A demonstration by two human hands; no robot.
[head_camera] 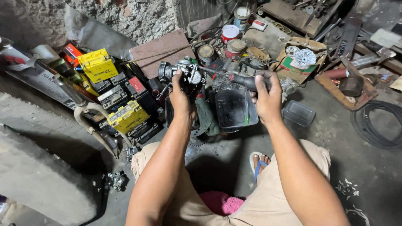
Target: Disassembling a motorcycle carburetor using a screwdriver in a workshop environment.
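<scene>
**Screwdriver lined up on carburetor, tip pointing left**

Concrete floor (pixel 335 138) of a cluttered workshop, rough wall behind, person seated low.

Head view:
- Left hand (pixel 181 97) closed around a metal carburetor (pixel 184 72), held up in front of the knees, above the floor clutter.
- Right hand (pixel 266 98) closed on the dark handle of a screwdriver (pixel 234 77).
- Key relation: screwdriver's long axis runs roughly level, right to left; shaft tip meets the carburetor's right side. Carburetor lies directly left of the right hand, close by.
- Black plastic tray (pixel 234 109) sits just below both hands.
- Yellow batteries (pixel 99 65) stacked off to the left; cans (pixel 229 32) beyond, near the wall.
</scene>
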